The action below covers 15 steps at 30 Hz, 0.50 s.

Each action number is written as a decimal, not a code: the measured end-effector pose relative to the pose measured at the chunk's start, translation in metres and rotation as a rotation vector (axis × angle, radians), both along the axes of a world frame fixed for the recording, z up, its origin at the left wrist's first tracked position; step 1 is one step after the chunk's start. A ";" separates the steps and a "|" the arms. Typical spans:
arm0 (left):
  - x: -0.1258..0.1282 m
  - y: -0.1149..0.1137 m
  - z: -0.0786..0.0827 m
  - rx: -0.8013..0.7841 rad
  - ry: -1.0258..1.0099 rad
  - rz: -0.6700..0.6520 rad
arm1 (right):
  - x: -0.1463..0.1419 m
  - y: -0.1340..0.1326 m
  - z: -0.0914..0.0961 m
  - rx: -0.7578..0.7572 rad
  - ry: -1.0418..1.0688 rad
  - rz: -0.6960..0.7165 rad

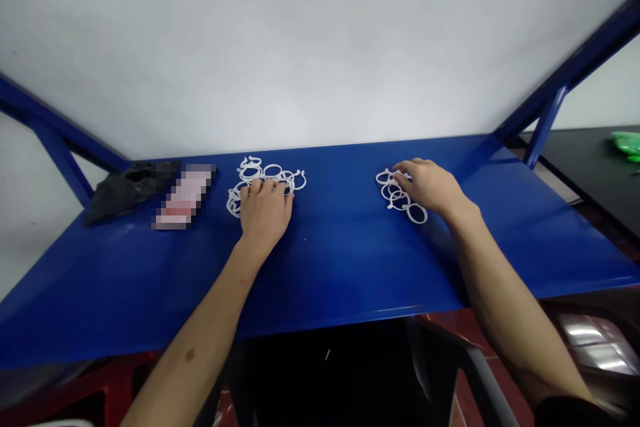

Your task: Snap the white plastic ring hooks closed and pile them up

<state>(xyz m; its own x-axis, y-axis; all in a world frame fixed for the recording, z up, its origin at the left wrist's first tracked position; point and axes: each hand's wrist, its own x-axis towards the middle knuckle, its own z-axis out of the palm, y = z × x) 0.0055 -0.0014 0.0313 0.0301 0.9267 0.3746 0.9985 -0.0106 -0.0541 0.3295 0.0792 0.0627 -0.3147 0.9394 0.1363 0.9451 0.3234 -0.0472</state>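
On the blue table (340, 253) lie two heaps of white plastic rings. My left hand (265, 210) rests palm down on the near side of the left heap of rings (273, 172), fingers curled over several of them. My right hand (430, 185) lies over the right heap of rings (400, 197), fingers stretched toward the far rings, fingertips touching them. Whether either hand grips a ring is hidden by the fingers.
A blurred pink flat object (183, 197) and a black bag (127, 188) lie at the table's left back. Blue frame struts (550, 107) rise on both sides against a white wall. A black table with a green thing (627, 143) stands to the right.
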 end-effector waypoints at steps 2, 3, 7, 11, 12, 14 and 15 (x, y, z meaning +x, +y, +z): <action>0.000 0.000 -0.002 0.057 -0.002 -0.014 | 0.001 0.001 -0.001 -0.030 -0.011 0.012; 0.000 0.001 -0.004 0.087 -0.005 -0.029 | 0.001 0.002 -0.002 -0.037 -0.011 0.018; -0.006 0.005 -0.012 0.150 -0.019 -0.107 | -0.002 0.001 -0.007 -0.019 0.014 0.092; -0.016 0.006 -0.016 0.208 -0.045 -0.136 | -0.009 -0.004 -0.009 -0.003 0.036 0.154; -0.017 0.006 -0.015 0.220 -0.043 -0.131 | -0.011 -0.005 -0.009 -0.006 0.036 0.157; -0.018 0.005 -0.014 0.240 -0.041 -0.121 | -0.015 -0.009 -0.008 -0.007 0.028 0.171; -0.017 0.004 -0.013 0.246 -0.043 -0.116 | -0.016 -0.010 -0.007 -0.004 0.024 0.181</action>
